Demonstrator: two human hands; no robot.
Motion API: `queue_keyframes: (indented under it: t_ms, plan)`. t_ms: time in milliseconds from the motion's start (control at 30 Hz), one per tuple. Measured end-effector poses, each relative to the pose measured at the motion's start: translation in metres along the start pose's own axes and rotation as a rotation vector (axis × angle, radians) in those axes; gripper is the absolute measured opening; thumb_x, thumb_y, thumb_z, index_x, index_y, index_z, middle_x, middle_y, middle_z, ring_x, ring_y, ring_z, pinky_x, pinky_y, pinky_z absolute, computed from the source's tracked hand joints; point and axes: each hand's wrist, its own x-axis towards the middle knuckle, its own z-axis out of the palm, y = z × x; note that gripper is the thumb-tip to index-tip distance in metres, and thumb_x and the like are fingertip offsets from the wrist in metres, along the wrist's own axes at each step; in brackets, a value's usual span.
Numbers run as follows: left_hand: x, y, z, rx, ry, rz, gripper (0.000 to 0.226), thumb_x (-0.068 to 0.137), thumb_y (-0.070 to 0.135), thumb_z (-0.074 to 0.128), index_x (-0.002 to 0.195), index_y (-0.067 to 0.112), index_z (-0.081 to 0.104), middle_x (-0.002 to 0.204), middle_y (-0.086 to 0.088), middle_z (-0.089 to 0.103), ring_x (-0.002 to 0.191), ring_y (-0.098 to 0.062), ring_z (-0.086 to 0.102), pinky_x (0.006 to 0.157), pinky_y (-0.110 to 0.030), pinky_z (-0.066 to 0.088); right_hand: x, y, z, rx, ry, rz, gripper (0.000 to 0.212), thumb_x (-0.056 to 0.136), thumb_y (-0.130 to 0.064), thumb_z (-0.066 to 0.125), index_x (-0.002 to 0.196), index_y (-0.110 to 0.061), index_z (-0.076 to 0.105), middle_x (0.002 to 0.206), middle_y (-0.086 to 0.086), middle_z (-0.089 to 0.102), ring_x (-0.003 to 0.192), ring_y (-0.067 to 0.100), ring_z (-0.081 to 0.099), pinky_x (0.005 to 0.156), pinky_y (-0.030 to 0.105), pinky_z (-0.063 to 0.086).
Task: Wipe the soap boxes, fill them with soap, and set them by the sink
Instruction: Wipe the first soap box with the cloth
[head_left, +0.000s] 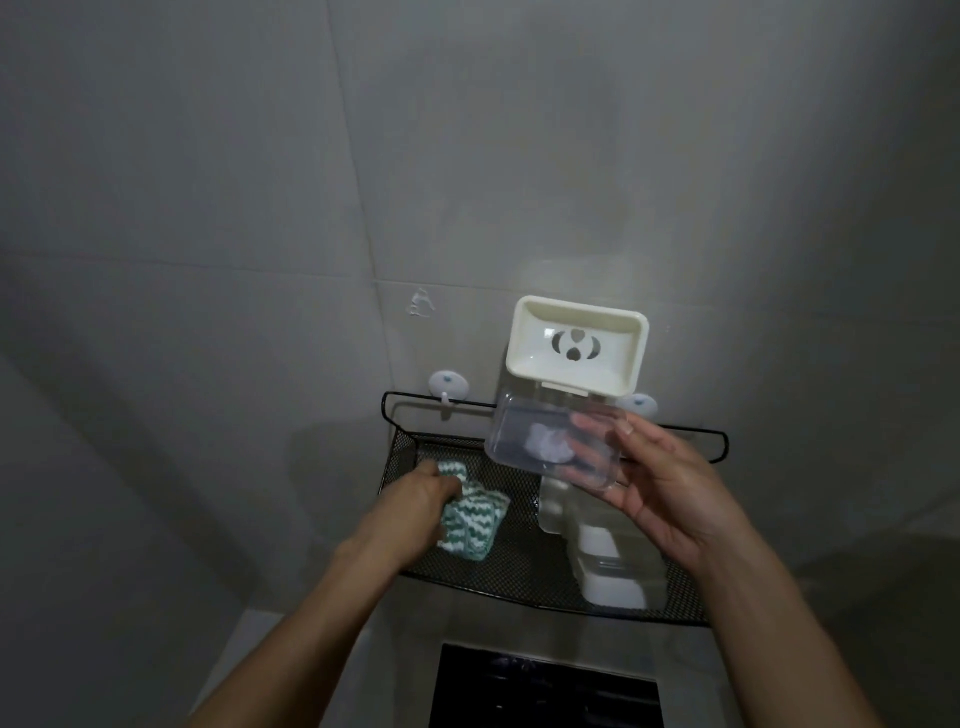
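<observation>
Right now the left hand (421, 493) is closed on a green-and-white striped cloth (470, 519) lying in the black mesh shelf (519, 571) on the wall, while the right hand (660, 483) holds a clear soap box (550, 441) up above the shelf's right half, fingers spread along its right edge and behind it. The step in hand looks like picking up the cloth to wipe this box. To do it well, I would bunch the cloth so a clean fold faces out, bring it to the box rather than the box down to it, and keep the right fingers on the rim and outer wall so the inside stays free to be wiped corner to corner. A firmer pinch on the short end would stop the smooth plastic from twisting under the rubbing

The clear box is a shallow rounded rectangle, see-through and tilted, its open side seemingly towards the camera. A pale whitish patch shows through its middle; whether that is residue, a reflection or something behind it I cannot tell. Just beyond it, fixed to the tiled wall, sits a cream soap dish (576, 345) with cut-out drain holes, empty. Below the held box, at the right of the shelf, more clear boxes (618, 566) are stacked, with white shapes inside that may be soap. A dark basin (540, 686) lies near, under the shelf
</observation>
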Motion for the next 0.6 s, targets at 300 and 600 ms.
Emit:
queue_keyframes:
  t_ms: [300,600]
  plan:
    - [-0.02,0.002,-0.087,-0.751,0.288,-0.048,0.007,0.091,0.002,0.064,0.089,0.008,0.06,0.077,-0.003,0.063,0.071,-0.015,0.057,0.065,-0.03,0.041,-0.001,0.0,-0.005,0.022,0.063,-0.051,0.052,0.085,-0.016,0.059,0.134,0.0,0.054,0.121,0.021,0.07,0.106,0.032,0.071,0.077,0.044,0.063]
    - [-0.027,0.057,-0.138,-0.434,0.587,0.013,0.009,0.082,0.021,0.072,0.089,0.022,0.067,0.084,0.003,0.069,0.079,-0.018,0.063,0.069,-0.033,0.048,0.008,0.012,0.004,0.049,0.042,-0.049,0.041,0.092,-0.014,0.058,0.13,0.001,0.055,0.122,0.019,0.07,0.107,0.035,0.07,0.078,0.045,0.062]
